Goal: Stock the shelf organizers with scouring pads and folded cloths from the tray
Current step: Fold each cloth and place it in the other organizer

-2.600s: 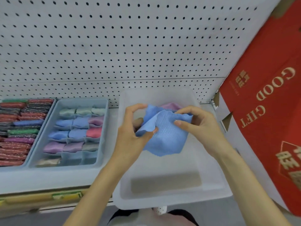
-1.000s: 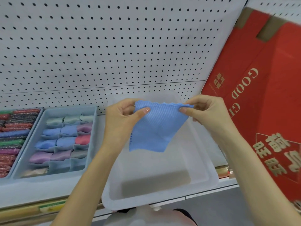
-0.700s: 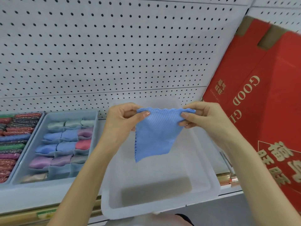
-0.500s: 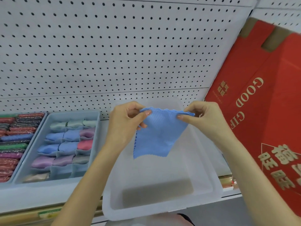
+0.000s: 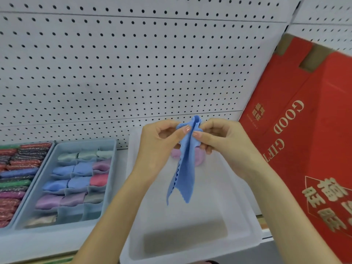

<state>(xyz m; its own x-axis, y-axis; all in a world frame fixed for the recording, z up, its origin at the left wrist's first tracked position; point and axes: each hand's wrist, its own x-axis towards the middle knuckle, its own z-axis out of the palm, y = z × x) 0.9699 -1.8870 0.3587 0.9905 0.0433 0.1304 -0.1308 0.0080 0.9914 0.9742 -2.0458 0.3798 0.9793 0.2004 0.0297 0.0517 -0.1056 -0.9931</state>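
Closest to me is the white plastic tray (image 5: 240, 221), sitting on the shelf (image 5: 47, 242) with its near end bare. My two forearms reach in over it from below.

Above the middle of the tray, my left hand (image 5: 158, 145) and right hand (image 5: 222, 141) meet almost knuckle to knuckle. Both are pinching the top of the blue cloth (image 5: 182, 174). The left fingers (image 5: 183, 129) are curled, thumb pressed against the cloth's gathered upper edge. The right fingers (image 5: 199, 134) are curled the same way, clamping that edge from the other side. Between the two pinches the cloth is bunched into a narrow fold, a small tuft poking up above my fingertips. The rest hangs straight down in a long strip, clear of the tray floor.

Just behind the hanging cloth, at the tray's far end, lies a pink cloth (image 5: 198, 159), partly hidden by my hands.

To the left on the shelf stands a blue-grey organizer (image 5: 57, 224) whose compartments hold folded cloths (image 5: 76, 180) in blue, lilac, pink and pale green. Beside it, at the left edge, a second organizer (image 5: 7, 226) is packed with rows of scouring pads (image 5: 19, 174).

To the right leans a red box (image 5: 304, 149) with gold lettering. Behind everything rises the white pegboard (image 5: 133, 73).
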